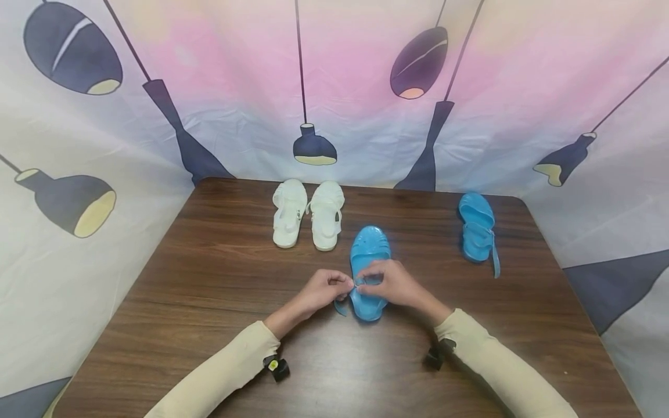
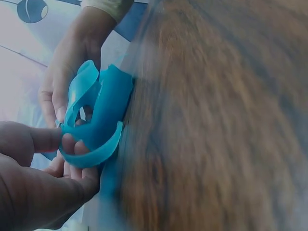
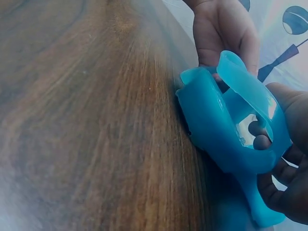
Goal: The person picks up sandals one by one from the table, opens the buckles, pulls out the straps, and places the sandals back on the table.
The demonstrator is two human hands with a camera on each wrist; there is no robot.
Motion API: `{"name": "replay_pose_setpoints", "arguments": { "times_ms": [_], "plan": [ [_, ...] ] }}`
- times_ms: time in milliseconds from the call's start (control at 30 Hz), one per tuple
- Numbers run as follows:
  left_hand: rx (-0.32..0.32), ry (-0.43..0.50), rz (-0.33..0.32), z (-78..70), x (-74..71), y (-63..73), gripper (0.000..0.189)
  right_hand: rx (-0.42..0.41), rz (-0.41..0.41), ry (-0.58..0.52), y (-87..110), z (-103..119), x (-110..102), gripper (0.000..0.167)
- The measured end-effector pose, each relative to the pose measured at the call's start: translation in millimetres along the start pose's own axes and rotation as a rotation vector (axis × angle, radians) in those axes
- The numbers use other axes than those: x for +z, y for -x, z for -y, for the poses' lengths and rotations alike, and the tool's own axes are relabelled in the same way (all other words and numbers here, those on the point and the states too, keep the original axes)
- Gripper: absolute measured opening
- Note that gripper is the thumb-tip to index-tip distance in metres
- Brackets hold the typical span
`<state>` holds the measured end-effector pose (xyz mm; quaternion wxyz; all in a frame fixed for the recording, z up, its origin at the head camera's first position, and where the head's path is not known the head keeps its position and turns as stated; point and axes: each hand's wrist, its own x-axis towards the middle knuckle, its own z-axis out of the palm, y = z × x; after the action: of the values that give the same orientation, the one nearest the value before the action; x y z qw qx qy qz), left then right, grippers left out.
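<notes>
A blue jelly sandal (image 1: 370, 242) lies on the table, toe pointing away from me, with both hands at its ankle strap. My left hand (image 1: 325, 285) pinches the strap at the sandal's left side. From there the strap's loose end (image 2: 108, 150) curls outward in the left wrist view. Reaching over from the right, my right hand (image 1: 396, 283) pinches the strap at the same spot, its fingertips close to the left ones. In the right wrist view, fingertips of this hand (image 3: 293, 183) show through the strap opening. Fingers hide the buckle area.
A second blue sandal (image 1: 477, 210) rests at the back right, its strap end (image 1: 496, 258) hanging loose. Two white sandals (image 1: 286, 231) (image 1: 325, 231) stand side by side at the back of the brown wooden table (image 1: 219, 290). A patterned cloth (image 1: 235, 69) hangs behind.
</notes>
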<state>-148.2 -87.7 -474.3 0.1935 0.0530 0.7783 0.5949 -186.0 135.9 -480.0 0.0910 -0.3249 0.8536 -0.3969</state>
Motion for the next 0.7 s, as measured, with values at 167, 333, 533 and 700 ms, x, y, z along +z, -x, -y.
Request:
{"name": "replay_pose_setpoints", "arguments": {
  "times_ms": [167, 333, 533, 700],
  "plan": [
    [0.001, -0.067, 0.027, 2.1, -5.3, 0.8, 0.023, 0.004, -0.01, 0.0, 0.9, -1.4, 0.3, 0.018],
    [0.012, -0.137, 0.032, 4.5, -7.8, 1.0, 0.023, 0.027, -0.014, -0.001, 1.4, -1.5, -0.4, 0.018],
    [0.019, -0.095, 0.005, 4.5, -6.0, -0.3, 0.019, 0.053, -0.014, -0.012, 1.1, 0.4, 1.3, 0.019],
    [0.011, -0.054, 0.018, 3.0, -4.5, -3.0, 0.019, 0.066, -0.019, -0.02, 0.6, 1.7, 3.1, 0.018]
  ]
}}
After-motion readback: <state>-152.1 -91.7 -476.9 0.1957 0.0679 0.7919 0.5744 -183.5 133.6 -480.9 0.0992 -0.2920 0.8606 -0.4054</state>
